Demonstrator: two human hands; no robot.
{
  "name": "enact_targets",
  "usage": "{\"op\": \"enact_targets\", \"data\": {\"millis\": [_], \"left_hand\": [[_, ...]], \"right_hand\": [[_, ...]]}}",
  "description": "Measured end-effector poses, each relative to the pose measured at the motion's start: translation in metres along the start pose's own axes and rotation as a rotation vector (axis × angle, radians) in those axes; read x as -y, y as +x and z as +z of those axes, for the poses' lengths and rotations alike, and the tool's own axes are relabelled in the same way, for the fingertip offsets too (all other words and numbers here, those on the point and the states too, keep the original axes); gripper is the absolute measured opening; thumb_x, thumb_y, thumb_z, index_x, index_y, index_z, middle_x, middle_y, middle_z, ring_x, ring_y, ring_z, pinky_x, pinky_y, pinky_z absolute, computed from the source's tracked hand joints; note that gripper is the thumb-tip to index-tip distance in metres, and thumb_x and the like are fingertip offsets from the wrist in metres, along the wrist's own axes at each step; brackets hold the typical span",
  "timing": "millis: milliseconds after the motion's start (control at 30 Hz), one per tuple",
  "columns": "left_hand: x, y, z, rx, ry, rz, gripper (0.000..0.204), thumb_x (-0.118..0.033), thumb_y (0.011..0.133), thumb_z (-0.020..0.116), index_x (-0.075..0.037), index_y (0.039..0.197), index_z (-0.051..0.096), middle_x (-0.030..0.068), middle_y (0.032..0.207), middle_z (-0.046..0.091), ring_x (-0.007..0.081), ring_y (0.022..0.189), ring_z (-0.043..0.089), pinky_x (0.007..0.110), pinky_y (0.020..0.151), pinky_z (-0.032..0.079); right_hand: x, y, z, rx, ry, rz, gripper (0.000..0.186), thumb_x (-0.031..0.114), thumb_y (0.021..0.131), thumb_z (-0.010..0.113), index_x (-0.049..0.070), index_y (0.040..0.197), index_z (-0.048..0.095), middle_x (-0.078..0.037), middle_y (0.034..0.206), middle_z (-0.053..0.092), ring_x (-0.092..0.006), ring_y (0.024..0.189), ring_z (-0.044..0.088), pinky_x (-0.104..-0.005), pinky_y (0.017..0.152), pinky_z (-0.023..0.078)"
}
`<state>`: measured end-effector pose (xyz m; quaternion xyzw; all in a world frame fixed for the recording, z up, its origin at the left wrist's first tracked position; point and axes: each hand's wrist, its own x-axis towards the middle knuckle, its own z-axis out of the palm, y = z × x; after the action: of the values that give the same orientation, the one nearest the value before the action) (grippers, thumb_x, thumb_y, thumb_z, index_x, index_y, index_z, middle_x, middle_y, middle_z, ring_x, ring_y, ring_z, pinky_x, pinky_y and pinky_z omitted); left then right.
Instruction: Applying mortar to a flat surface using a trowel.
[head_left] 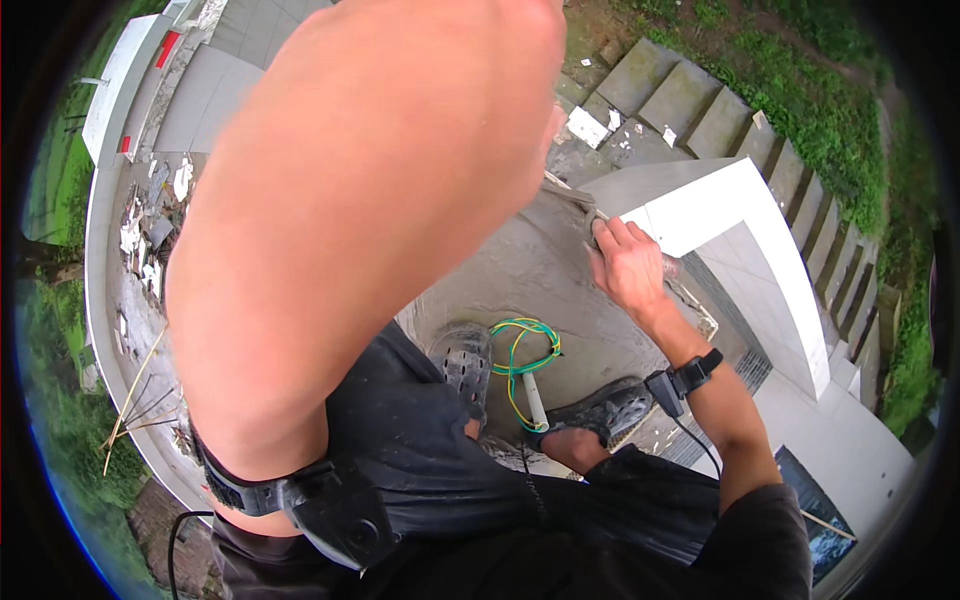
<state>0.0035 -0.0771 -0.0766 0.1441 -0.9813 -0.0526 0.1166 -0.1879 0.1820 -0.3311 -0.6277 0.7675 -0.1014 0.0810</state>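
My left hand (pixel 370 210) is raised very close to the camera and fills the upper left. Its fingers are cut off or hidden at the top, and a black strap with a device circles its wrist. My right hand (pixel 635 262) reaches to the edge of a grey mortar surface (pixel 540 250), fingers curled around something mostly hidden. A rounded grey part shows by the fingertips and a short reddish-brown end beside the palm. Between my feet lie a coil of green-yellow wire (pixel 525 340) and a pale tube (pixel 535 402).
I stand in black clogs (pixel 462 365) on the mortar. A white tiled ledge (pixel 690 205) rises right of my right hand, beyond it concrete steps (pixel 695 105) and grass. Broken tile and rubble (pixel 150 235) lie along the left wall, with thin sticks (pixel 130 400) over its edge.
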Motion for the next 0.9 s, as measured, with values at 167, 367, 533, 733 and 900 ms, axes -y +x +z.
{"op": "enact_targets", "data": {"millis": [167, 367, 533, 733, 900], "left_hand": [[-0.002, 0.003, 0.001, 0.001, 0.001, 0.000, 0.050, -0.025, 0.093, 0.076, 0.002, 0.132, 0.060, 0.0217, 0.117, 0.070, 0.0392, 0.109, 0.067, 0.046, 0.096, 0.052], [0.002, 0.012, 0.008, -0.003, 0.002, -0.010, 0.050, -0.025, 0.093, 0.076, 0.001, 0.133, 0.061, 0.0214, 0.119, 0.070, 0.0392, 0.110, 0.067, 0.046, 0.096, 0.052], [0.001, 0.014, 0.008, 0.003, 0.006, -0.021, 0.050, -0.026, 0.093, 0.077, 0.001, 0.133, 0.061, 0.0211, 0.120, 0.070, 0.0392, 0.110, 0.067, 0.046, 0.097, 0.052], [-0.004, 0.014, 0.005, 0.025, 0.004, -0.038, 0.051, -0.026, 0.093, 0.077, 0.001, 0.134, 0.062, 0.0208, 0.121, 0.071, 0.0392, 0.111, 0.067, 0.046, 0.097, 0.052], [-0.006, 0.019, 0.005, 0.042, -0.001, -0.043, 0.051, -0.026, 0.093, 0.077, 0.000, 0.135, 0.062, 0.0205, 0.122, 0.071, 0.0392, 0.111, 0.067, 0.046, 0.098, 0.051]], "right_hand": [[0.007, -0.004, 0.014, -0.064, -0.073, 0.097, 0.042, 0.013, 0.079, 0.080, 0.003, 0.118, 0.068, -0.011, 0.098, 0.064, -0.0314, 0.088, 0.065, -0.0445, 0.074, 0.056], [0.025, -0.016, 0.041, -0.093, -0.056, 0.091, 0.043, 0.014, 0.080, 0.081, 0.002, 0.119, 0.068, -0.011, 0.098, 0.063, -0.0310, 0.088, 0.065, -0.0438, 0.074, 0.056], [0.045, -0.028, 0.047, -0.048, 0.016, 0.089, 0.040, 0.016, 0.081, 0.078, 0.004, 0.118, 0.069, -0.010, 0.099, 0.064, -0.0299, 0.090, 0.066, -0.0437, 0.075, 0.057], [0.073, -0.048, 0.048, 0.028, 0.162, 0.106, 0.040, 0.015, 0.082, 0.081, 0.003, 0.116, 0.066, -0.011, 0.098, 0.063, -0.0326, 0.089, 0.066, -0.0457, 0.072, 0.056], [0.093, -0.060, 0.042, 0.154, 0.274, 0.046, 0.039, 0.017, 0.083, 0.080, 0.002, 0.116, 0.066, -0.013, 0.097, 0.063, -0.0348, 0.088, 0.067, -0.0467, 0.073, 0.057]]}}
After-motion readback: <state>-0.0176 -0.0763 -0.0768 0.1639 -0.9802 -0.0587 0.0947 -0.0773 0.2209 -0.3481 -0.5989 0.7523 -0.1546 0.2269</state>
